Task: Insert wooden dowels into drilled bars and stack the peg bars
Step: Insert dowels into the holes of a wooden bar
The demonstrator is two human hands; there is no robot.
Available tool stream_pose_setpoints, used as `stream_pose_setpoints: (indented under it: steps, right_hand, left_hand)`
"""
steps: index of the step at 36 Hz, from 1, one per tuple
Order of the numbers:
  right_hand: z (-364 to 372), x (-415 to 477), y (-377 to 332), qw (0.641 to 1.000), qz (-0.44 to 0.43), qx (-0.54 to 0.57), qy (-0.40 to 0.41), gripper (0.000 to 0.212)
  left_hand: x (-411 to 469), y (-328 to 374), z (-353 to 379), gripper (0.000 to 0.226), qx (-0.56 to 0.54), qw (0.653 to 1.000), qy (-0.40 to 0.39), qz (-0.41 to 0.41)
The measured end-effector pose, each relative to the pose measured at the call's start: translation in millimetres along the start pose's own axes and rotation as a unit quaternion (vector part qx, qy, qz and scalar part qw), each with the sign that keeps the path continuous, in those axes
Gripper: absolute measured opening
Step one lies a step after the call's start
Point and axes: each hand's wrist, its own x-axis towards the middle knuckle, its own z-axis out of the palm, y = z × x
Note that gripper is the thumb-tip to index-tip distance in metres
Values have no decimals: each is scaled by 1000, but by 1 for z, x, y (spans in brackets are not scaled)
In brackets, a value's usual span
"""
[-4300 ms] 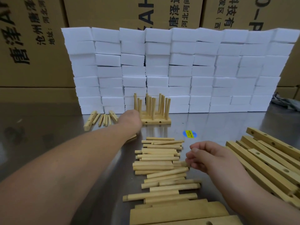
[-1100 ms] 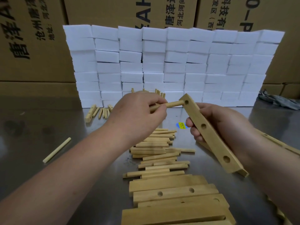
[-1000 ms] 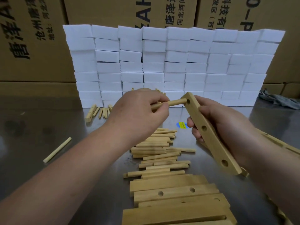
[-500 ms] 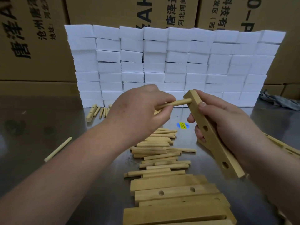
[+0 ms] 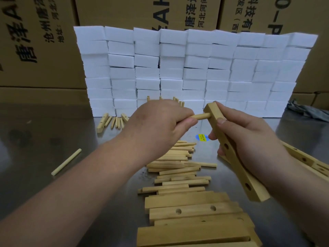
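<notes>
gripping a dowel [image 5: 200, 116] w/ curled fingers, the left hand [image 5: 156, 127] has its tip set in the end hole of a drilled bar [image 5: 231, 148], held tilted above the worktop [image 5: 44, 139] by the right hand [image 5: 249, 139], fingers wrapped round it. loose dowels [image 5: 178, 166] are piled below.

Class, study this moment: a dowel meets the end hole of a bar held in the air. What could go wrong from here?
1. The drilled bar is held off the table by the right hand alone, so the push from the left hand could twist it in that grip.
2. The dowel might enter crooked and jam.
3. Round dowels roll: one stray dowel already lies apart from the dowel pile.
</notes>
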Motion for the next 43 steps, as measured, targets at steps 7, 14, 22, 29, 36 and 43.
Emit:
stream_pose_setpoints:
  steps: [7, 14, 22, 29, 36, 43]
  right_hand:
    - [1, -1, 4, 1000, -2, -7, -20, 29]
    - [2, -1, 7, 1000, -12, 1, -27, 32]
    - [8, -3, 12, 999, -21, -17, -30, 35]
    - [6, 4, 12, 998, 28, 0, -52, 41]
    - [1, 7, 14, 994, 65, -26, -82, 29]
    - [0, 15, 26, 998, 45, -13, 36, 23]
  left_hand:
    - [-3, -4, 6, 29, -127, 989, -15, -75]
    - [-1, -5, 7, 26, -257, 943, -49, -206]
    - [2, -13, 3, 25, -386, 872, -110, -280]
    - [5, -13, 5, 44, -304, 907, -59, -286]
    - [9, -25, -4, 32, -295, 898, 22, -325]
    - [13, -35, -2, 29, -382, 825, 37, -415]
